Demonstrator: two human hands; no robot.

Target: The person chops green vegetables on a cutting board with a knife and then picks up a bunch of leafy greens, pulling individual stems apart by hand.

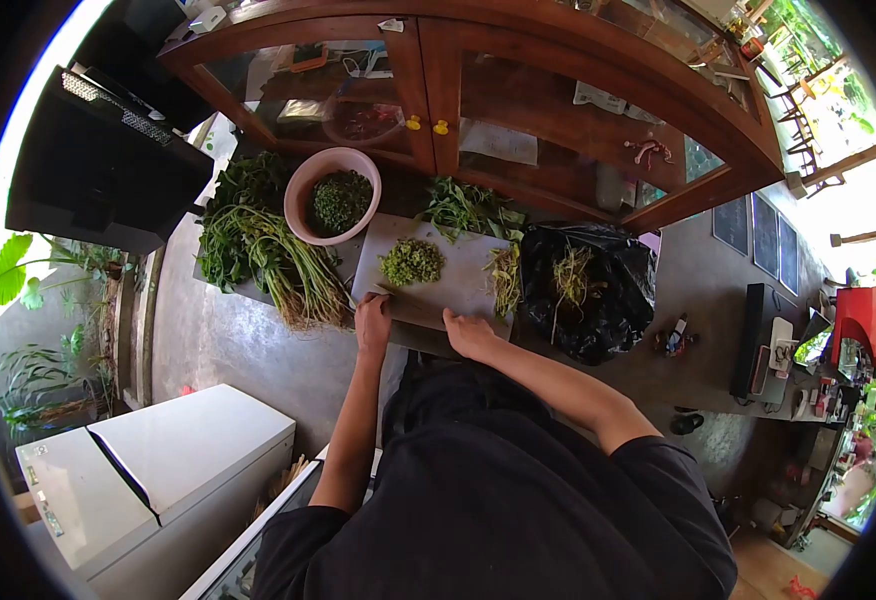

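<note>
A wide knife (416,308) with a brownish sheen lies between my two hands at the near edge of the pale cutting board (470,270). My right hand (468,334) is closed at the knife's right end; its handle is hidden. My left hand (372,318) is closed beside the other end, and what its fingers hold is not clear. Just beyond the blade sits a heap of chopped greens (413,261). Leafy stems (468,208) lie at the board's far edge, and yellowish trimmings (504,278) along its right edge.
Left of the board are a pink basin (293,190) of chopped greens and a big bundle of rooted leafy stalks (278,250). A black plastic bag (598,335) with scraps stands right. A glass-doored wooden cabinet (438,90) rises behind. A white chest (198,430) stands lower left.
</note>
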